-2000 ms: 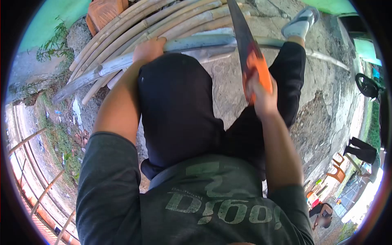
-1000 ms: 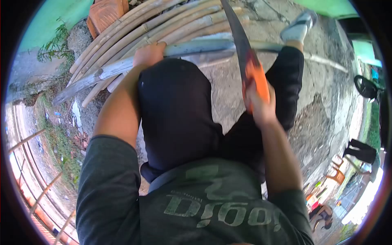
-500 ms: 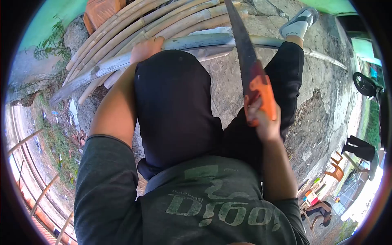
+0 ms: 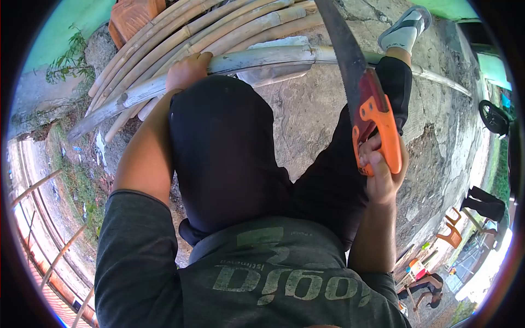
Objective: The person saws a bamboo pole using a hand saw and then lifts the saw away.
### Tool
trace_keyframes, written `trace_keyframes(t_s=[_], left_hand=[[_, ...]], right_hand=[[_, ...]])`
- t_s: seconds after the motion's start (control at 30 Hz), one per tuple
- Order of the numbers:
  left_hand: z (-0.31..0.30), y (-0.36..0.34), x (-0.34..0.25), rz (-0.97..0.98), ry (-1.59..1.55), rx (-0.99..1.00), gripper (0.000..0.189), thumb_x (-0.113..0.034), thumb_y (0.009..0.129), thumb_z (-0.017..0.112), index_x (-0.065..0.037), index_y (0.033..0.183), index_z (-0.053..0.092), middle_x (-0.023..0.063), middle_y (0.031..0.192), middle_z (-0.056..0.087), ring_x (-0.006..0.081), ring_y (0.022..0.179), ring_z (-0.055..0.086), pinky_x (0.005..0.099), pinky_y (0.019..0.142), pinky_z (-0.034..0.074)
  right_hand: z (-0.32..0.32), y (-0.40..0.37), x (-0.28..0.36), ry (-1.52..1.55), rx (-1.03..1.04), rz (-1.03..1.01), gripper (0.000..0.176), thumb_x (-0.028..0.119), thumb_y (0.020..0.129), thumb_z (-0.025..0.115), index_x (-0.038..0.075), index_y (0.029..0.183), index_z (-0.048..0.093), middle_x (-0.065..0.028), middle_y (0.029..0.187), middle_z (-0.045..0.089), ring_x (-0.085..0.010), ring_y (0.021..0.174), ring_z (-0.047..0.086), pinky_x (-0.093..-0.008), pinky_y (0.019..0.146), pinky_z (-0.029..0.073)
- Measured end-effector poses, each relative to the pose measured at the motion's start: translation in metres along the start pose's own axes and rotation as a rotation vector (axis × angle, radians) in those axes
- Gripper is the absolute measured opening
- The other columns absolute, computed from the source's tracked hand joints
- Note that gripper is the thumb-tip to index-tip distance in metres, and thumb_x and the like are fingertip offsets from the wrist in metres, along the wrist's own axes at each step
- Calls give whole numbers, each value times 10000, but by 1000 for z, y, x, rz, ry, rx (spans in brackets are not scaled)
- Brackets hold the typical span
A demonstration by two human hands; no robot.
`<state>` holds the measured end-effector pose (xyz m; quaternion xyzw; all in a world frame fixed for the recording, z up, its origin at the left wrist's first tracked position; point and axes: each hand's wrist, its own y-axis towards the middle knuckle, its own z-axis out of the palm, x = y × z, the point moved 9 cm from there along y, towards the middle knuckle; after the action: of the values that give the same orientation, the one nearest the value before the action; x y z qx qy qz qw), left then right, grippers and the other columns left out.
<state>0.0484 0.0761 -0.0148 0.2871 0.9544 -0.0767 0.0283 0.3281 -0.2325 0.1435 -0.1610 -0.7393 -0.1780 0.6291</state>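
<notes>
A long pale bamboo pole (image 4: 273,56) runs across the top of the view, in front of my knees. My left hand (image 4: 187,70) is wrapped over this pole, left of its middle, beside my bent knee. In my right hand (image 4: 384,177) is a hand saw (image 4: 389,136) with an orange handle, my fingers through the grip. Its dark blade (image 4: 343,46) points up and to the left, passing over the pole in this view, with the toothed edge on the left. A pale block (image 4: 276,75) lies on the ground under the pole.
Several more bamboo poles (image 4: 229,34) lie side by side beyond the held one, near a brown object (image 4: 131,21). My sandalled foot (image 4: 404,34) rests at upper right. Far right are an orange plastic chair (image 4: 451,232) and a bending person (image 4: 432,288).
The saw and my right hand have swung right, and the blade leans more to the left. My left hand has shifted slightly left along the pole.
</notes>
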Motion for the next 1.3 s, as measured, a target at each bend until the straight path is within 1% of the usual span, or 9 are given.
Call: trace_keyframes(t_s=[0.23,0.43,0.57,0.6,0.7,0.73,0.83,0.97,1.3], left_hand=[[-7,-3,-7,9,6,-24,428,-380,899,653,-168,1271,631,126,1247,692,362,1105,694,484,930,554],[-6,-2,-9,-8,62,-24,415,-340,898,655,-169,1276,633,119,1231,699,366,1080,702,481,914,557],[-7,-4,-8,-50,56,-57,491,-287,810,730,-215,1287,640,125,1201,717,349,1091,694,461,928,540],[-7,-3,-8,-54,44,-50,505,-272,797,744,-213,1287,641,124,1202,717,348,1100,689,458,937,536],[-5,-2,-7,-62,20,-39,552,-230,756,788,-204,1288,643,117,1208,715,345,1125,676,449,957,526],[-5,-3,-7,-61,21,-42,570,-216,741,802,-201,1288,642,113,1210,714,343,1130,674,446,959,525],[-5,-3,-9,-64,13,-54,616,-187,707,835,-192,1291,639,100,1221,711,333,1149,666,440,967,523],[-7,-4,-12,29,56,-104,470,-363,856,672,-174,1285,642,102,1203,709,342,1076,697,459,920,544],[-7,-5,-10,-3,77,-125,455,-367,845,675,-195,1265,655,73,1191,716,329,1077,700,450,926,546]], right_hand=[[-13,14,9,-16,-11,38,924,831,772,669,-43,1057,577,-30,739,572,-96,638,534,-235,605,422],[-20,1,-17,96,-54,145,1106,1004,719,461,-47,1044,579,-29,738,572,-104,637,534,-243,608,415],[-19,-3,-23,19,-11,170,1031,953,718,570,-36,1009,582,-25,732,567,-105,631,535,-246,597,411],[-17,-3,-21,130,-31,104,860,794,755,728,-21,985,581,-22,732,567,-99,637,531,-243,598,409],[-21,-5,-26,40,23,136,686,602,785,833,-9,970,580,-15,732,560,-87,648,519,-239,607,407],[-19,-3,-26,103,43,89,496,384,822,857,-2,961,578,-10,752,559,-78,664,509,-234,619,405],[-20,-2,-27,44,28,78,385,272,847,820,-5,963,580,-7,777,561,-80,675,508,-233,626,408],[-21,-4,-33,70,17,114,318,204,850,792,-8,963,583,-7,791,564,-82,680,510,-235,630,413],[-18,-3,-34,65,53,86,303,219,857,786,-3,929,593,-18,788,555,-91,676,515,-249,627,420]])
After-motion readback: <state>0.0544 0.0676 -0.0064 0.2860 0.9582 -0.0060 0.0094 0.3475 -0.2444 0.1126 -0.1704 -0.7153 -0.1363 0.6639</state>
